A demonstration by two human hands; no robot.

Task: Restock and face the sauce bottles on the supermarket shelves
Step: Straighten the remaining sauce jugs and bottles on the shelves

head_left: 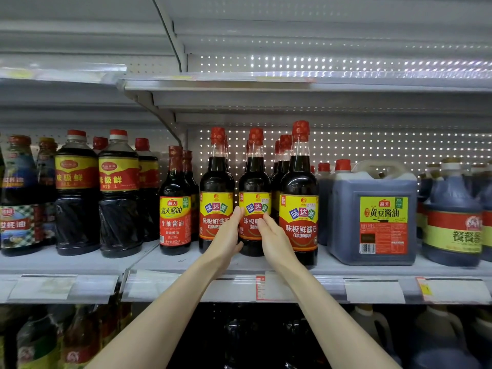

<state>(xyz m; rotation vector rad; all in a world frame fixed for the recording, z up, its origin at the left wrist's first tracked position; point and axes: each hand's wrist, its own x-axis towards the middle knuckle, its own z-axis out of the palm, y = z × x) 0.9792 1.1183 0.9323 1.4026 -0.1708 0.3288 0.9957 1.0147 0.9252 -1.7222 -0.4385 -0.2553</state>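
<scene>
Three tall dark soy sauce bottles with red caps and yellow-red labels stand in the front row of the middle shelf (330, 270). My two hands enclose the middle bottle (254, 182) at label height. My left hand (228, 237) grips its left side, fingers up along the label and thumb low on the front. My right hand (275, 242) holds its right side, thumb on the label and fingers slipped between it and the right bottle (299, 182). The left bottle (216, 182) stands close beside my left hand. More of the same bottles stand behind.
A shorter soy sauce bottle (175, 206) stands left of the row, with larger dark bottles (119, 193) further left. A big square soy sauce jug (372, 214) sits on the right, beside rounder jugs (452, 217). The shelf above (292, 83) holds nothing visible. Price tags line the shelf edge (372, 290).
</scene>
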